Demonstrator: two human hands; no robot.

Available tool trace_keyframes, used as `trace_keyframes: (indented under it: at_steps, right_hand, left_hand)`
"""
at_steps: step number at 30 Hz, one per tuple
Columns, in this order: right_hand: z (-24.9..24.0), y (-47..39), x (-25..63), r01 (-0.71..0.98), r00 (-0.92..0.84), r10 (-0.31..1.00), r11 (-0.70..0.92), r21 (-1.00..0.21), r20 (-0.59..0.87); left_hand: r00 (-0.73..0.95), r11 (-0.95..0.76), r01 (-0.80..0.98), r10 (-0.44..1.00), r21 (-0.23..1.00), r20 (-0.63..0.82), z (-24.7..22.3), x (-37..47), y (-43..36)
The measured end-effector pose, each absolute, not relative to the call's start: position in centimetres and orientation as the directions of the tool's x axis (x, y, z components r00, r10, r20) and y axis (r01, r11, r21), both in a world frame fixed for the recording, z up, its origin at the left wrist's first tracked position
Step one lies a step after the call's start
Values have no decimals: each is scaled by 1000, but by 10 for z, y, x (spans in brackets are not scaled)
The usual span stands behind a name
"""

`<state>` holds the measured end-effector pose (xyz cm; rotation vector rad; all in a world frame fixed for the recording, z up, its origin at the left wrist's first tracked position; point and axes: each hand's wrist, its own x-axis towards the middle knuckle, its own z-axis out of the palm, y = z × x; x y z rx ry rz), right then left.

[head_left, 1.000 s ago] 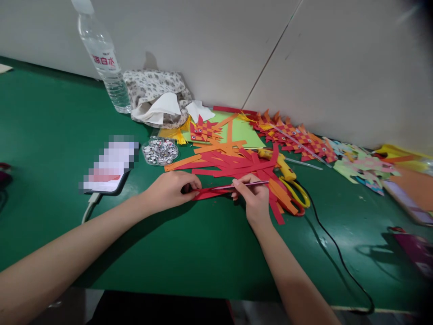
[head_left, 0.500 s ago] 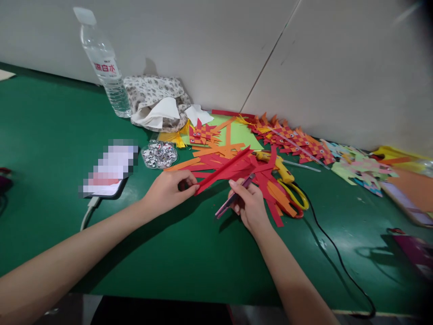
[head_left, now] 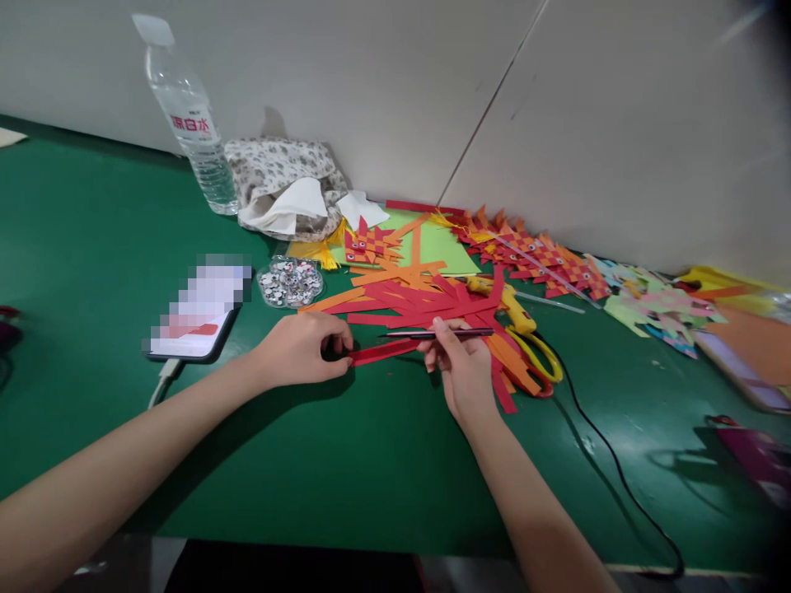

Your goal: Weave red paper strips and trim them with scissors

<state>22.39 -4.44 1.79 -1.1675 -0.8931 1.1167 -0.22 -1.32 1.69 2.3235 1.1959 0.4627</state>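
My left hand (head_left: pixel 302 350) pinches one end of a red paper strip (head_left: pixel 384 352) between thumb and fingertips. The strip runs low over the green table towards my right hand (head_left: pixel 463 371), and its far end is hidden behind those fingers. A slim dark pen (head_left: pixel 404 334) is gripped in my right hand, lying nearly level with its tip pointing left. Whether the right fingers also hold the strip, I cannot tell. Just beyond both hands spreads a heap of loose red and orange paper strips (head_left: pixel 408 301).
Left stand a charging phone (head_left: pixel 201 317), a water bottle (head_left: pixel 191 123) and a tissue pouch (head_left: pixel 284 161). A clear case of googly eyes (head_left: pixel 290 282) lies nearby. Woven paper fish (head_left: pixel 537 251) rest by the wall. Right are a yellow glue gun (head_left: pixel 519 313), yellow-handled scissors (head_left: pixel 549 358) and a black cord (head_left: pixel 609 445).
The red strip has swung down from a raised slant to nearly level, its far end now at my right fingers. The pen has turned from steeply slanted to almost horizontal.
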Motion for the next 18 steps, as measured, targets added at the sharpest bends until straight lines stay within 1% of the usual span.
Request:
trace_keyframes:
  at_steps: [4,8,12,15,18]
  right_hand:
    - [18,-45,224,-186,229,973,31,-982,-12]
    - [16,-48,224,-167,152,988,21,-986,-5]
    - [15,-50,219,-59,72,997,9,-998,5]
    - [14,-49,215,30,64,997,30,-999,32]
    - [15,-47,211,83,75,995,54,-995,61]
  left_hand:
    - [573,-504,658,817,559,61,18,-5,-11]
    - [574,-494,647,817,581,55,16,-5,-10]
    - [588,-488,627,807,607,42,15,-4,-9]
    - [590,-481,622,807,618,34,14,-4,-8]
    - [586,-460,620,810,636,14,14,-4,-7]
